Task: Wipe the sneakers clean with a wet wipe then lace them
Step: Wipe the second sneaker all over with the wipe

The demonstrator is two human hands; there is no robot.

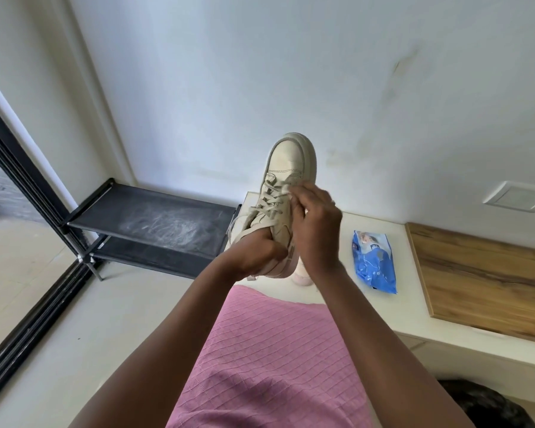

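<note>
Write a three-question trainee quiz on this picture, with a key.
1. True or false: the sneaker lies flat on the shoe rack.
2. Which hand holds the white wipe against the sneaker? A) left hand B) right hand C) neither
3. Fill in: the ____ wipe pack lies on the white counter.
Key: 1 false; 2 B; 3 blue.

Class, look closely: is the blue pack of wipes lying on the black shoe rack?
No, the blue pack lies on the white counter, right of the held sneaker.
</note>
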